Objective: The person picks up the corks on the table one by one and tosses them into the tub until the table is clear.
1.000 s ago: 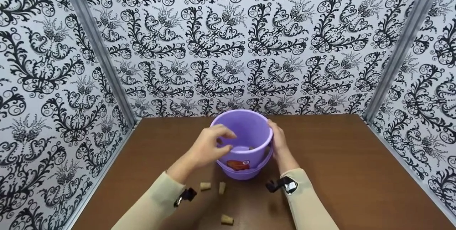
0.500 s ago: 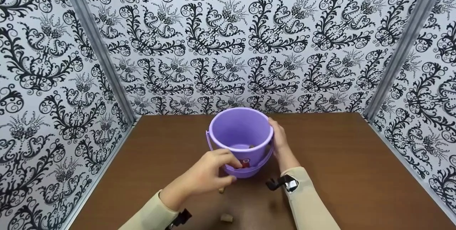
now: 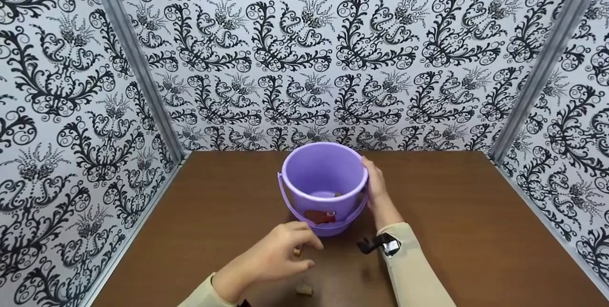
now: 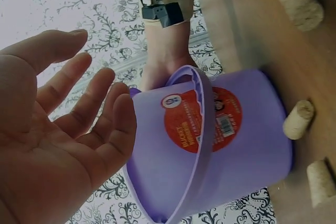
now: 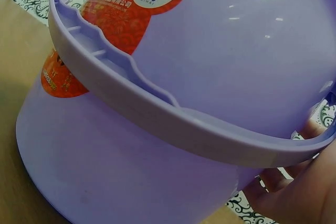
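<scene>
– What is found farthest left?
– A white panel (image 3: 38, 121) printed with black scrollwork, then the smooth brown table (image 3: 219, 193).
– And the left hand (image 3: 279, 252)?
– It is held in front of the bucket (image 3: 323, 173), its fingers loosely bent and parted; nothing is grasped.
– What is seen near it?
– Three tapered, grainy corks (image 4: 298, 2), shown by the left wrist view lying on the table.
– How is the bucket made?
– In glossy purple plastic, round and flared towards the rim. It is set on the table, its front marked by a red label (image 4: 176, 127) and crossed by a lowered handle (image 4: 207, 135) with a wavy inner edge. A small brown piece (image 3: 338, 194) is glimpsed inside.
– And rightmost?
– The bucket's side is grasped by the curled fingers of the right hand (image 3: 376, 182).
</scene>
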Motion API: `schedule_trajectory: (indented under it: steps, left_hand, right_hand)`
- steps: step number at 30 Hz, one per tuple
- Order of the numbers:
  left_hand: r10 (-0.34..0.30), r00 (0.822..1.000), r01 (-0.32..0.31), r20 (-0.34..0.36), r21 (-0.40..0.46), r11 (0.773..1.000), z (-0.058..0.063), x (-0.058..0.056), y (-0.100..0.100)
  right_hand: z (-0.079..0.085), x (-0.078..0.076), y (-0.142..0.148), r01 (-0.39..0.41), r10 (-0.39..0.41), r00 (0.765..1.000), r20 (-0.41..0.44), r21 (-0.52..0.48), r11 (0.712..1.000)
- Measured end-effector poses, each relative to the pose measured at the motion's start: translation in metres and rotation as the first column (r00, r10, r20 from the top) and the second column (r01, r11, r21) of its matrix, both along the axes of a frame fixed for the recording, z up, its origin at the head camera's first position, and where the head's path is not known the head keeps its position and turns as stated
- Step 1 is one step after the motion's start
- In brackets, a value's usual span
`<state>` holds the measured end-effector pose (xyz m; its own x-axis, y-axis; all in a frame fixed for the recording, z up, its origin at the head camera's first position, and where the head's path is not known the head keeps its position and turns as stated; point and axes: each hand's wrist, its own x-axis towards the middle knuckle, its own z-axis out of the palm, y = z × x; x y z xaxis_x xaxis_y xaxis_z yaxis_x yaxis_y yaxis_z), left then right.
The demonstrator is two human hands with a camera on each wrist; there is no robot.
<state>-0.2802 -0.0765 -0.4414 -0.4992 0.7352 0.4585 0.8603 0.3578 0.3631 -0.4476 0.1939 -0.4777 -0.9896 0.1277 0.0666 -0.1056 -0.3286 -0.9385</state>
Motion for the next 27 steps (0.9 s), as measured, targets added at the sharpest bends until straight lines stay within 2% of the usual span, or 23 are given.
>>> schedule_trajectory:
  steps: [6,11,20,27]
  left_hand:
    - [0.018,0.998,-0.017,0.062,-0.006,1.0,-0.015,0.001,-0.007]
    - [0.031,0.996,-0.028,0.085,-0.029,0.999,-0.027,0.001,-0.012]
    - [0.083,0.986,-0.064,0.146,-0.128,0.99,-0.037,0.006,-0.014]
    - [0.054,0.977,-0.03,0.204,-0.117,0.993,-0.043,0.005,-0.013]
  right_hand:
    - [0.002,0.0,0.001,0.001,-0.001,1.0,0.005,-0.007,1.0]
    - [0.001,0.001,0.001,-0.011,0.011,1.0,-0.006,-0.002,1.0]
    - [-0.002,0.0,0.001,-0.011,0.011,1.0,-0.022,0.006,1.0]
    - [-0.002,0.001,0.003,-0.01,0.011,1.0,-0.015,0.025,1.0]
